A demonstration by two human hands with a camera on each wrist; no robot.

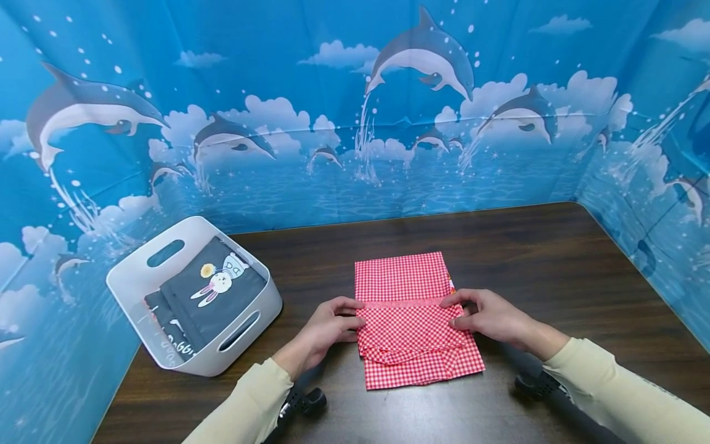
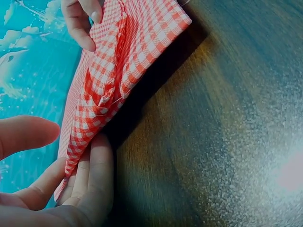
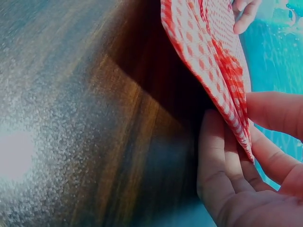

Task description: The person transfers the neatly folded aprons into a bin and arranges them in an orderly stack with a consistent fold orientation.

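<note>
A folded red-and-white checked cloth (image 1: 410, 330) lies on the table, with one part turned over the layer beneath and its near edge bunched. My left hand (image 1: 331, 327) holds its left edge; in the left wrist view several fingers (image 2: 97, 175) curl under the fabric, while the thumb stands at its side. At the right edge, my right hand (image 1: 493, 317) pinches the cloth. Seen from the right wrist, the thumb (image 3: 274, 111) meets the fabric and other fingers reach beneath it. A small colourful patch shows at the cloth's right edge.
To the left stands a white basket (image 1: 124, 280) with handle holes, holding dark grey folded fabric (image 1: 222, 302) with a rabbit print. The dark wooden table (image 1: 532, 246) backs onto a blue dolphin-print curtain (image 1: 310, 80), which also runs along both sides.
</note>
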